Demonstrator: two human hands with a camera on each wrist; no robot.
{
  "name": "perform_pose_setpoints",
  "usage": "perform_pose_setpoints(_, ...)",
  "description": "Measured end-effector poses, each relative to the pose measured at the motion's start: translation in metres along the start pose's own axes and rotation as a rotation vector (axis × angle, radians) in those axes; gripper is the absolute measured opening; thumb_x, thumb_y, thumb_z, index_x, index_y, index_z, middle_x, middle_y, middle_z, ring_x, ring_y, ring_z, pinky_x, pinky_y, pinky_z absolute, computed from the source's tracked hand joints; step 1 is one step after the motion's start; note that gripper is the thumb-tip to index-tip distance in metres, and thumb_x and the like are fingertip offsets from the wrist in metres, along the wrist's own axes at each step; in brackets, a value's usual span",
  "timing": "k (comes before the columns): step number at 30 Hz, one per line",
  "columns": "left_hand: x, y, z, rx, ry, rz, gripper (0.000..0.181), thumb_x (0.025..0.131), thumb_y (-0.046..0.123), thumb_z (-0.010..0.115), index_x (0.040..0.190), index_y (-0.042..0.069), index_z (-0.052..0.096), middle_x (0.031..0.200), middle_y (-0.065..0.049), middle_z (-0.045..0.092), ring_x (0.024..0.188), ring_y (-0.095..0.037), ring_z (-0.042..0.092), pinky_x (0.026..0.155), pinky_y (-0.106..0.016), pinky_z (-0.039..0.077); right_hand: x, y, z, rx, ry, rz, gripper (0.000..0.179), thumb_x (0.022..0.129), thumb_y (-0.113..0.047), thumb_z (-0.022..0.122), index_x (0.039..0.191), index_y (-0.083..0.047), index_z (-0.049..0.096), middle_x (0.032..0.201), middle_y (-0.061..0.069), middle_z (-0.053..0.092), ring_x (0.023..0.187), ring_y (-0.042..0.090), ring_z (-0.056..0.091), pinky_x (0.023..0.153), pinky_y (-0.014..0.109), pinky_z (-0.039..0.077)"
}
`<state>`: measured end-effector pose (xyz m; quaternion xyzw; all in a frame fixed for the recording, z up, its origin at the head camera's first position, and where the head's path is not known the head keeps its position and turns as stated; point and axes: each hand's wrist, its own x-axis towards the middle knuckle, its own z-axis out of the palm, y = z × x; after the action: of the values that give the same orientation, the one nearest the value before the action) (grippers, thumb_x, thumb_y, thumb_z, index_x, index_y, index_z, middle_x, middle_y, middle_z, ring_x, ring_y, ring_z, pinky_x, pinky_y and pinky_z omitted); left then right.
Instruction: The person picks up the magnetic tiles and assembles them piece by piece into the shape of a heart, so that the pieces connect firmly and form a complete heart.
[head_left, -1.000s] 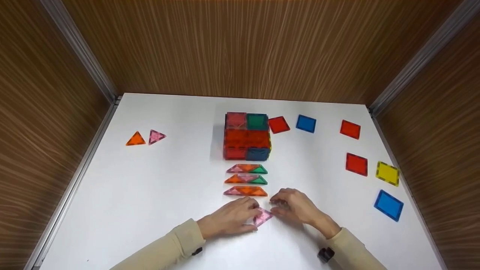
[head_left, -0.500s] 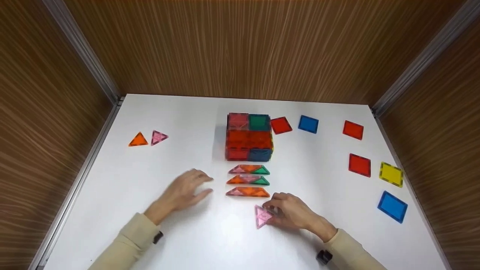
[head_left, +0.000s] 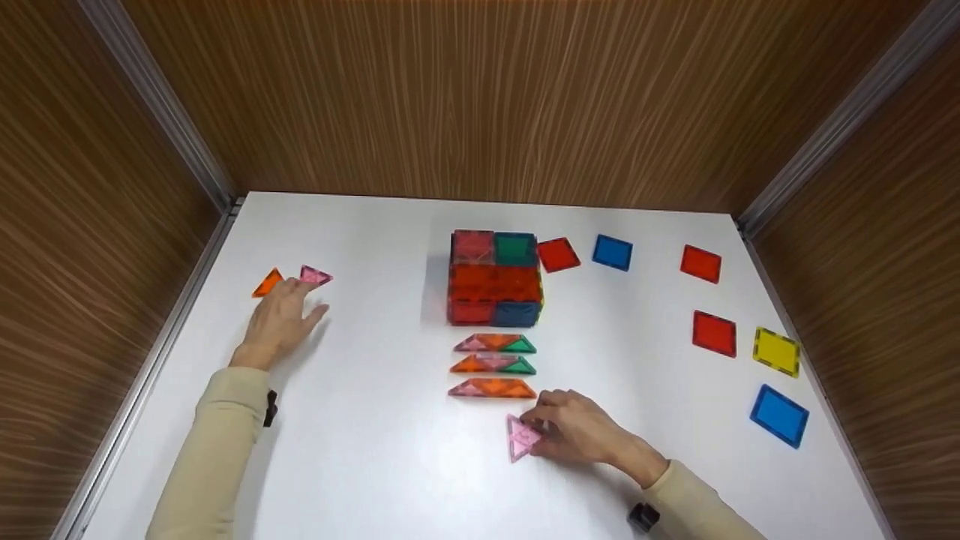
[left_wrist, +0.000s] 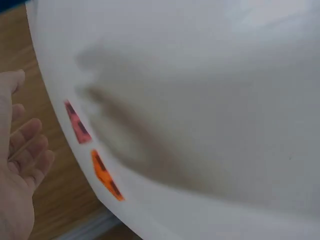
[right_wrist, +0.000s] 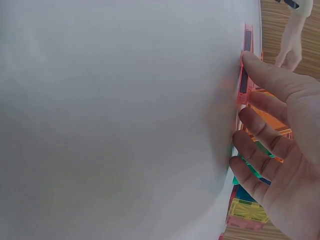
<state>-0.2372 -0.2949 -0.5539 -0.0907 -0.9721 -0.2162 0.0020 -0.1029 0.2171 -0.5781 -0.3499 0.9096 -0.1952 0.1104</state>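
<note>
The landmark is the magnetic-tile block [head_left: 495, 279], its faces showing red, pink, green and blue tiles, standing on the white worktop [head_left: 360, 465].

Right hand [head_left: 577, 427]: pinches a pink triangular tile [head_left: 520, 439] between thumb and fingers, on the near side of the block and well apart from it. The thumb lies against the tile in the right wrist view. Whether this tile touches the worktop cannot be told.

Left hand [head_left: 277, 319]: well to the left of the block, thumb and fingers spread moderately wide, gripping nothing. In the head view it partly covers an orange triangular tile [head_left: 266, 285] and a second pink triangle [head_left: 315, 275], both lying well left of the block. The left wrist view shows a gap between the fingers and these two.

Near side of the block: three trapezoid strips, each of three triangles, laid one behind another. The closest strip [head_left: 495, 343] is pink, orange and green; the middle strip [head_left: 493, 365] orange, pink and green; the outermost strip [head_left: 491, 388] pink and orange.

Right of the block: a red square tile [head_left: 559, 255] just beside it, a blue square tile [head_left: 613, 253] somewhat farther, and, well apart, two more red squares [head_left: 701, 264], a yellow square [head_left: 777, 352] and another blue square [head_left: 780, 416].
</note>
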Motion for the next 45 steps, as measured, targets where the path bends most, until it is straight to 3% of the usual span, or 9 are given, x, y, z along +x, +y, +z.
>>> perform_pose_setpoints(6, 0.016, -0.016, 0.011, 0.029, 0.031, -0.033, 0.047, 0.104, 0.027, 0.064, 0.139, -0.004, 0.058, 0.139, -0.032, 0.054, 0.13, -0.052, 0.051, 0.114, -0.066, 0.041, -0.001, 0.001, 0.0, -0.023, 0.042, -0.034, 0.036, 0.088, -0.036, 0.086, 0.12, -0.021, 0.079, 0.093, -0.006, 0.068, 0.08, 0.001, 0.049, 0.082, 0.03, 0.051)
perform_pose_setpoints(15, 0.04, -0.019, 0.018, 0.054, 0.014, -0.071, 0.05, 0.105, 0.027, 0.061, 0.144, -0.004, 0.053, 0.145, -0.036, 0.047, 0.137, -0.055, 0.043, 0.118, -0.068, 0.037, -0.001, 0.001, 0.0, -0.009, 0.042, -0.03, 0.035, 0.088, -0.035, 0.086, 0.119, -0.021, 0.079, 0.094, -0.007, 0.069, 0.079, 0.003, 0.052, 0.08, 0.028, 0.05)
perform_pose_setpoints(23, 0.047, -0.02, 0.024, 0.102, -0.018, -0.124, 0.052, 0.106, 0.028, 0.058, 0.143, -0.007, 0.052, 0.141, -0.04, 0.049, 0.132, -0.057, 0.045, 0.116, -0.068, 0.037, 0.001, 0.0, 0.002, -0.011, 0.025, -0.029, 0.036, 0.089, -0.036, 0.085, 0.121, -0.022, 0.078, 0.095, -0.007, 0.069, 0.079, 0.002, 0.05, 0.082, 0.029, 0.051)
perform_pose_setpoints(29, 0.049, -0.016, 0.029, 0.13, 0.017, -0.096, 0.044, 0.106, 0.024, 0.058, 0.137, -0.007, 0.058, 0.13, -0.039, 0.057, 0.122, -0.055, 0.052, 0.109, -0.067, 0.042, 0.001, 0.0, 0.001, 0.003, 0.018, -0.018, 0.036, 0.09, -0.036, 0.085, 0.122, -0.022, 0.078, 0.096, -0.007, 0.068, 0.081, 0.004, 0.054, 0.081, 0.028, 0.05)
perform_pose_setpoints(38, 0.045, -0.005, 0.037, 0.047, 0.133, 0.02, 0.022, 0.103, 0.012, 0.067, 0.118, -0.003, 0.07, 0.109, -0.033, 0.064, 0.104, -0.05, 0.057, 0.096, -0.06, 0.05, 0.001, 0.0, 0.001, -0.028, 0.028, -0.022, 0.035, 0.09, -0.036, 0.085, 0.12, -0.02, 0.078, 0.096, -0.007, 0.07, 0.081, 0.002, 0.054, 0.084, 0.031, 0.053)
perform_pose_setpoints(41, 0.042, -0.003, 0.038, 0.021, 0.101, 0.02, 0.02, 0.103, 0.013, 0.067, 0.117, -0.002, 0.07, 0.11, -0.031, 0.063, 0.106, -0.048, 0.056, 0.096, -0.06, 0.051, 0.002, 0.0, 0.001, -0.021, 0.026, -0.021, 0.035, 0.09, -0.036, 0.085, 0.121, -0.02, 0.078, 0.097, -0.007, 0.07, 0.082, 0.003, 0.054, 0.083, 0.03, 0.053)
perform_pose_setpoints(45, 0.041, 0.002, 0.038, -0.001, -0.003, -0.016, 0.029, 0.106, 0.02, 0.064, 0.127, 0.0, 0.067, 0.118, -0.029, 0.06, 0.113, -0.046, 0.053, 0.102, -0.059, 0.049, 0.002, 0.0, 0.002, -0.012, 0.023, -0.026, 0.035, 0.09, -0.035, 0.085, 0.121, -0.02, 0.078, 0.097, -0.006, 0.07, 0.082, 0.004, 0.056, 0.083, 0.031, 0.053)
